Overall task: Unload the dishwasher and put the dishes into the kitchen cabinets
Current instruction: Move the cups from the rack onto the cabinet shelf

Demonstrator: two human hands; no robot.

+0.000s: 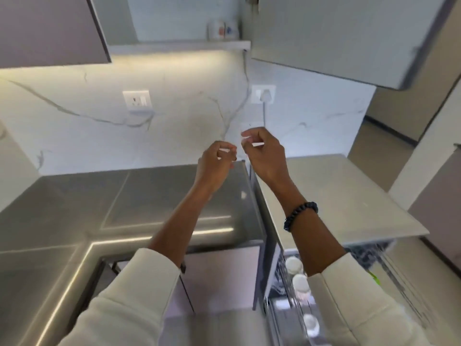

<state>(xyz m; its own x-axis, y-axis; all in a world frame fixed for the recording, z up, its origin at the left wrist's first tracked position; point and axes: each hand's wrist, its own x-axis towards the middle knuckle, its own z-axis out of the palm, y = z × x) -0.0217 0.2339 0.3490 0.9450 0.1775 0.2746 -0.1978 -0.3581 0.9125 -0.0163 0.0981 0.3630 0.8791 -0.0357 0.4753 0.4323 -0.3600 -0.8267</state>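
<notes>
Both my arms are raised over the counter in front of the marble backsplash. My right hand (264, 151) has its fingers curled round what looks like a clear glass (250, 129), whose outline is faint against the wall. My left hand (218, 159) is just beside it, fingers curled round a small pale or clear thing that I cannot make out. The pulled-out dishwasher rack (282, 303) at the lower right holds several white upturned cups (300, 283). Above stands an open upper cabinet with mugs (223, 29) on its shelf (179, 44).
The open cabinet door (349, 38) hangs above my right hand, and another door (50, 28) is at the upper left. A steel counter (124, 196) lies below my hands, with a white worktop (336, 196) over the dishwasher. Two wall sockets (136, 99) sit on the backsplash.
</notes>
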